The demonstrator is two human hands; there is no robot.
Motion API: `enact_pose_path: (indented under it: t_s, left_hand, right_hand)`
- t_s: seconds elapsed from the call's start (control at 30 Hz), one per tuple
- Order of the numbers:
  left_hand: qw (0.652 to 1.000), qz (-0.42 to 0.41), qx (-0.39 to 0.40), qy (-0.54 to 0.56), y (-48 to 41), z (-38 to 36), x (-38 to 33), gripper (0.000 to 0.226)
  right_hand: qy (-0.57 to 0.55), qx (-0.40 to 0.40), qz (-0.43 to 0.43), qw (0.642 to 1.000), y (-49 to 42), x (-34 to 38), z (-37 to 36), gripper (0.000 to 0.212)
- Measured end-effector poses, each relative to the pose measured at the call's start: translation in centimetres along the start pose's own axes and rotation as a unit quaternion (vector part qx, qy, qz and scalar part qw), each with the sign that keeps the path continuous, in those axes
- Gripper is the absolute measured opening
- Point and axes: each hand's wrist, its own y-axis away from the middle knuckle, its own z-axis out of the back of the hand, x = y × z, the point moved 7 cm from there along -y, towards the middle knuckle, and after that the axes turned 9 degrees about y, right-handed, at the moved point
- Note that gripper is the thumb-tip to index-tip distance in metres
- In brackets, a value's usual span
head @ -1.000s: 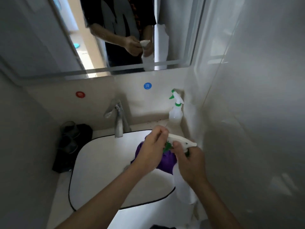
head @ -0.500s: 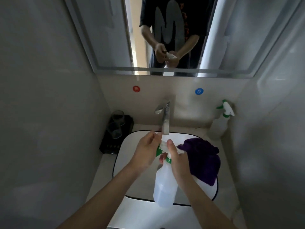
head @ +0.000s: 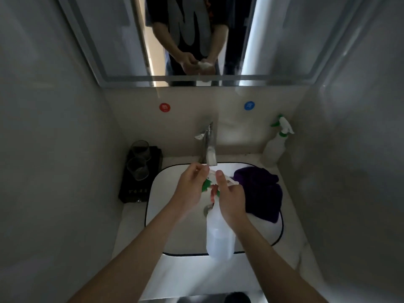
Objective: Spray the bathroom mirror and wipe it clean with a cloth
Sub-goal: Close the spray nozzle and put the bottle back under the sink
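I hold a translucent white spray bottle with a green-and-white trigger head over the sink. My right hand is wrapped around the bottle's neck. My left hand pinches the nozzle end of the spray head with its fingertips. A purple cloth lies bunched on the right side of the white sink, apart from both hands. The mirror spans the wall above and reflects my torso and hands.
A second spray bottle stands in the back right corner of the counter. A chrome faucet rises behind the sink. Two glasses sit on a black tray at the left. Grey walls close in on both sides.
The view swung from the right corner to centre on the sink and mirror. The bottle stayed in my right hand, with my left fingers still at its nozzle.
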Motion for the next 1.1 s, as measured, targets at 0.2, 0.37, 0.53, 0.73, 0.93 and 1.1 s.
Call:
enact_pose_path:
  t_s: [0.2, 0.37, 0.53, 0.73, 0.93, 1.1]
  left_hand:
    - [0.999, 0.012, 0.044, 0.022, 0.8, 0.7, 0.5, 0.015]
    - [0.998, 0.027, 0.044, 0.022, 1.1, 1.1, 0.5, 0.024]
    - [0.999, 0.005, 0.027, -0.037, 0.8, 0.5, -1.0, 0.045]
    - [1.0, -0.008, 0.014, -0.023, 0.8, 0.6, -0.3, 0.038]
    - [0.999, -0.002, 0.038, -0.009, 1.0, 0.9, -0.2, 0.024]
    - [0.999, 0.009, 0.031, -0.013, 1.4, 1.2, 0.0, 0.042]
  right_hand:
    - [0.016, -0.014, 0.013, 1.0, 0.6, 0.0, 0.1, 0.063]
    - [0.03, -0.021, 0.026, 0.999, 1.1, 0.4, 0.0, 0.063]
    - [0.034, -0.018, 0.05, 0.998, 1.4, 0.7, 0.0, 0.063]
    - [0.043, -0.017, 0.039, 0.998, 1.1, 0.6, -0.1, 0.069]
    - [0.037, -0.018, 0.037, 0.998, 1.2, 0.7, -0.1, 0.067]
    - [0.035, -0.023, 0.054, 0.998, 1.8, 1.0, -0.1, 0.065]
